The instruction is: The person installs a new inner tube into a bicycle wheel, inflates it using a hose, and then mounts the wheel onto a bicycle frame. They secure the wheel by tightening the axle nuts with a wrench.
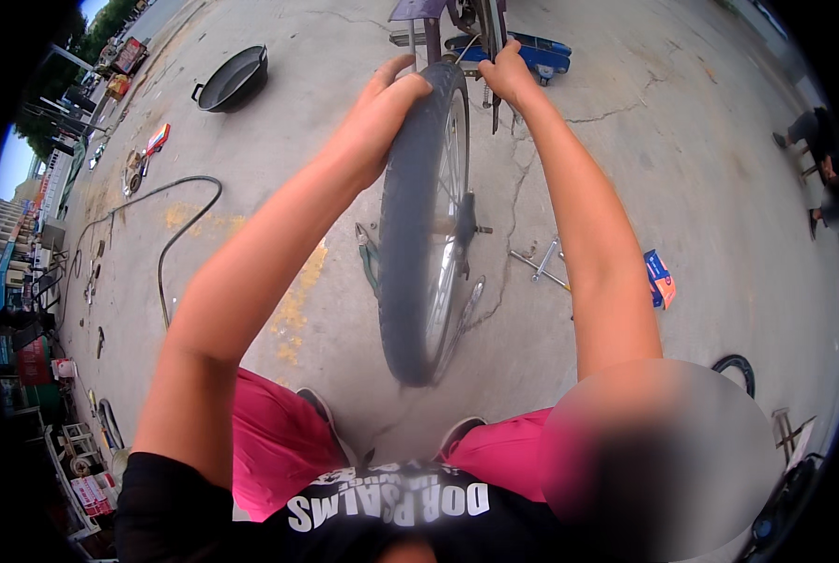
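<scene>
A bicycle wheel (410, 216) with a dark tyre and silver spokes stands upright in front of me, its axle end sticking out at the right. My left hand (388, 108) is closed over the far top of the tyre, thumb on the tread. Just right of the wheel's top, my right hand (511, 77) grips a dark part of the bicycle frame (492, 30); its fingers are partly hidden. Pliers with green handles (368, 258) lie left of the wheel. On its right lies a silver cross-shaped wrench (540, 266).
Behind the frame sits a blue floor jack (543, 56). A black two-handled basin (235, 81) and a dark hose (191, 220) lie at left, with scattered tools beyond. A blue-orange packet (661, 279) and black ring (737, 371) lie at right. People sit at the far right.
</scene>
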Tool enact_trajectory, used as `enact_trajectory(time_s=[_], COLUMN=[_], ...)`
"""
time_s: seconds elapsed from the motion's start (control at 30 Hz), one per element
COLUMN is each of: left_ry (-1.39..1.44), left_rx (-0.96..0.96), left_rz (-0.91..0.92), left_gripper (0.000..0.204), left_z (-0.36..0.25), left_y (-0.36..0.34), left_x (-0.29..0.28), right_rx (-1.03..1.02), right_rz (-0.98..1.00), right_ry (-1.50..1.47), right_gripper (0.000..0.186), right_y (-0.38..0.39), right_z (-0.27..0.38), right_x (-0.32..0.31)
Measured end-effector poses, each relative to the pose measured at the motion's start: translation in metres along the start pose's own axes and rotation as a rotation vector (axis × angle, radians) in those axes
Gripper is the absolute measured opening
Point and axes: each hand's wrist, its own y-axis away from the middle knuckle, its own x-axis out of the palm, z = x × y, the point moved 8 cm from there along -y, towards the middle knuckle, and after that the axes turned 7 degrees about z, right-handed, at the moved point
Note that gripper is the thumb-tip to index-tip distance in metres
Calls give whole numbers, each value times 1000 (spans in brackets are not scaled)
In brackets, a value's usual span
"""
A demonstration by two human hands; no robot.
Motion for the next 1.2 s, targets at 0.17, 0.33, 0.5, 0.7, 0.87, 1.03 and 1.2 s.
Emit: enact_trajectory(time_s=[0.17,0.33,0.5,0.7,0.87,1.03,1.2], left_ry=[123,21,-24,37,183,410,360], left_rx=[-258,-153,-192,-182,-283,-334,-115], left_rz=[33,-17,-37,-15,28,187,427], left_gripper=[82,72,66,46,44,68,69], left_z=[10,1,-9,1,10,17,32], left_y=[21,48,20,-42,-94,-53,-44], left_x=[-4,5,-3,-10,-20,1,-6], right_rx=[30,38,66,80,103,124,177], right_rz=[45,115,223,269,307,277,315], right_ry=[-79,-172,-208,-175,-256,-229,-255], right_gripper=[57,58,65,70,69,63,61], right_y=[2,-5,-3,-9,-11,-4,-3], right_z=[3,-13,-6,-16,-21,-37,-24], right_x=[10,8,11,8,12,9,9])
